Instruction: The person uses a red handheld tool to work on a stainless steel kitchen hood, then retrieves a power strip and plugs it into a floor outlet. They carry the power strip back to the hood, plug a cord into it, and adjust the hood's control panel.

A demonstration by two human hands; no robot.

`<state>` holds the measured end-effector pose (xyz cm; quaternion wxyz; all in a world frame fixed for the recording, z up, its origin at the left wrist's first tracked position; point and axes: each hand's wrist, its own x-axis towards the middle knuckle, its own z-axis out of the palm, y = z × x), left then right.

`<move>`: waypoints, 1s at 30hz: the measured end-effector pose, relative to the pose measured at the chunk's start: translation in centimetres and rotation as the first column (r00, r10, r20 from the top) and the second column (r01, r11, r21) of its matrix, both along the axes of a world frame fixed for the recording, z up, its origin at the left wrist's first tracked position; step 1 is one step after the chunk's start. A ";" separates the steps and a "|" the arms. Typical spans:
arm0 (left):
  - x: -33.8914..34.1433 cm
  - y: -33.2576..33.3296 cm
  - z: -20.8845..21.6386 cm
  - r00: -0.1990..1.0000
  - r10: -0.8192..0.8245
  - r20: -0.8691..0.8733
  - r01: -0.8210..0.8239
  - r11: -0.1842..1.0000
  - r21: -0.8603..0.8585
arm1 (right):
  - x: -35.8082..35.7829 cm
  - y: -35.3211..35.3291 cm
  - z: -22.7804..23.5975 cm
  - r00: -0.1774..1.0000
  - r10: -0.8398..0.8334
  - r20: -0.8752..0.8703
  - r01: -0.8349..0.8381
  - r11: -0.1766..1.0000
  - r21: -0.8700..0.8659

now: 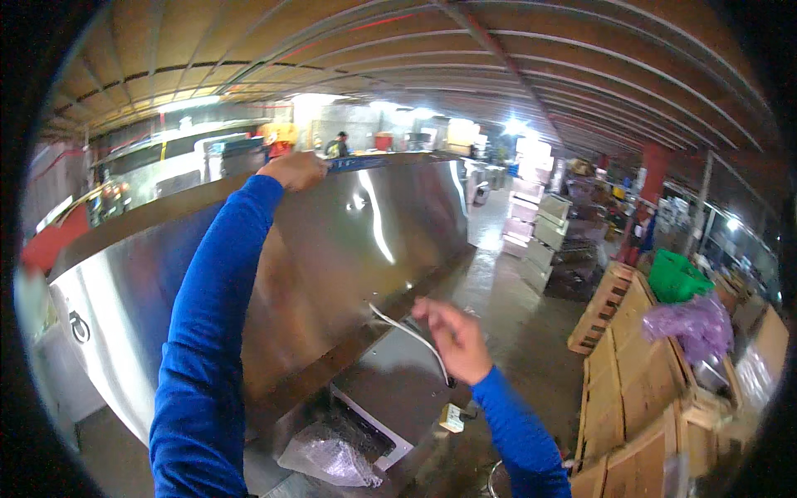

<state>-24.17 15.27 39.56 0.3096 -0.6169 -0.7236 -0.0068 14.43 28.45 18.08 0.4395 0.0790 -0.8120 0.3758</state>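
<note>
A large, shiny stainless steel panel (324, 274) stands tilted before me, with a small dark ring-shaped fitting (79, 326) at its lower left. My left hand (295, 171) is closed over the panel's upper edge, its fingertips hidden behind it. A blue strip (344, 163) lies along the edge just right of that hand. From a small hole low in the panel a white cable (411, 333) curves down to a dark end. Beside the cable is my right hand (457, 339), its fingers loosely bent and apart, slightly blurred, with nothing visible in them.
Clear plastic wrap (332, 456) lies below the panel, near a small white-and-yellow box (452, 418). Wooden crates (618, 390) stand at right, with a green basket (674, 275) and purple plastic (693, 324). Stacked pale boxes (544, 236) stand farther back; a person (338, 146) is beyond the panel.
</note>
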 end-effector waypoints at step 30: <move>6.8 -0.8 1.5 0.834 0.487 0.261 -0.458 0.873 -0.166 | -32.7 9.7 15.4 0.908 0.227 -0.352 -0.024 0.867 0.498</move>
